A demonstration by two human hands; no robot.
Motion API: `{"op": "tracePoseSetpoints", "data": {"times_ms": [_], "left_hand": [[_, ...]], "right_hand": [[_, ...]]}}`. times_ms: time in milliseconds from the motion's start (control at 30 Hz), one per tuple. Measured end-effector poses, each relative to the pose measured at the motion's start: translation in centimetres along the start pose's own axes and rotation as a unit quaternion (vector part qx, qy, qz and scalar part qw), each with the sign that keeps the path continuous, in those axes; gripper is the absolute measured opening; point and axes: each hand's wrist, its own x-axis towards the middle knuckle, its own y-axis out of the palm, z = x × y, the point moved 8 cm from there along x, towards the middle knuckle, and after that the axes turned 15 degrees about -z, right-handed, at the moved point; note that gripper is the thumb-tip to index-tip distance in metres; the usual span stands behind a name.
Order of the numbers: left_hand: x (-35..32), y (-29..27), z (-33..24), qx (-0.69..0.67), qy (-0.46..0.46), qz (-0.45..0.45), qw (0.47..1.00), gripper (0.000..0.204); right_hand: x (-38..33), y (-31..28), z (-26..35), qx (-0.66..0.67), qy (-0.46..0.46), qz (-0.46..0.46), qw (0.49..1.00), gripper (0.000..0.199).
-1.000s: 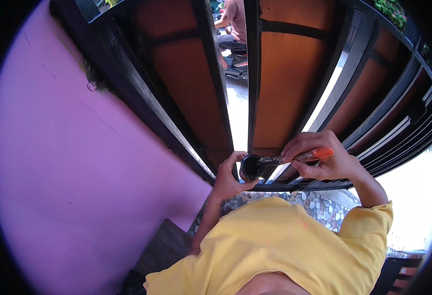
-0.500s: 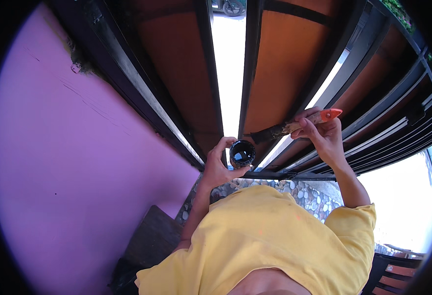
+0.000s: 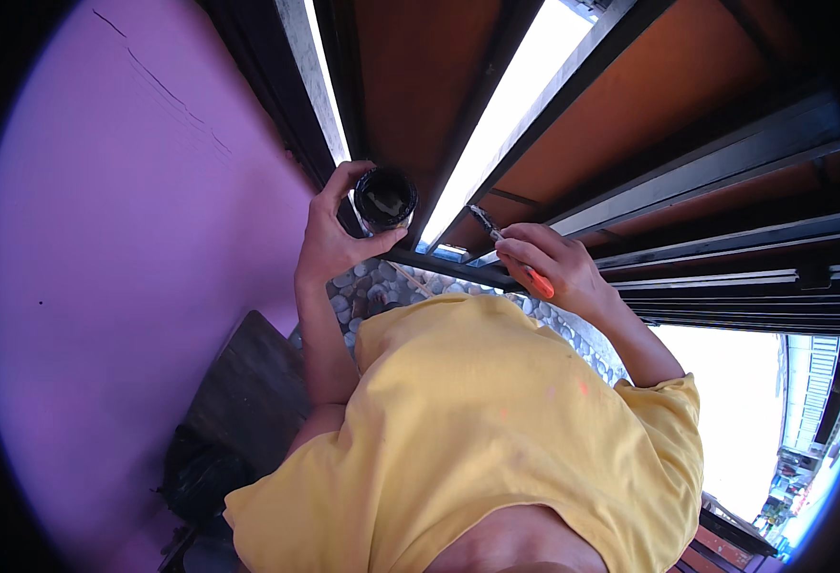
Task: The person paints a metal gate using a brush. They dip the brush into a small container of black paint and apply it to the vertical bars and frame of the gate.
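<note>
My left hand [image 3: 332, 234] is wrapped round a small can [image 3: 403, 225] of black paint, its dark mouth facing up. To its right my right hand [image 3: 563, 272] grips a paintbrush [image 3: 486, 222] by the handle. The orange end of the handle sticks out below my fingers, while the black-coated bristles point up and to the left. Those bristles are close to the black metal frame [image 3: 523, 119] of a slatted structure with orange-brown panels [image 3: 611, 124]. Whether they touch it I cannot tell.
A pinkish-purple wall [image 3: 133, 315] rises on the left. Beside it, low down, lies a dark flat board [image 3: 253, 387]. Rounded stones [image 3: 343, 310] cover the ground beneath the frame. Bright gaps show between the panels, and daylight fills the right side.
The view has swung. The brush has come away from the can's mouth and turned, its bristles now pointing up-left with the orange end lower. The can stays in my left hand.
</note>
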Motion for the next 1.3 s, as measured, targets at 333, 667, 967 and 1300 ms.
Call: {"op": "tracePoseSetpoints", "data": {"times_ms": [333,667,967,1300], "left_hand": [[-0.7,-2.6,2.0,-0.009,-0.042,-0.038,0.998,0.064],[-0.4,-2.5,2.0,-0.005,-0.005,-0.030,1.000,0.065],[-0.7,-3.0,1.9,-0.002,-0.015,-0.043,0.999,0.066],[-1.9,-4.5,2.3,0.013,-0.040,-0.069,0.997,0.068]], "right_hand": [[1.8,-2.4,0.8,-0.049,-0.006,-0.081,0.995,0.035],[-2.4,4.1,-2.9,-0.044,0.033,-0.007,0.998,0.043],[-5.5,7.9,-3.1,-0.016,0.055,0.039,0.998,0.041],[0.5,-1.6,0.7,-0.060,0.016,-0.117,0.991,0.039]]}}
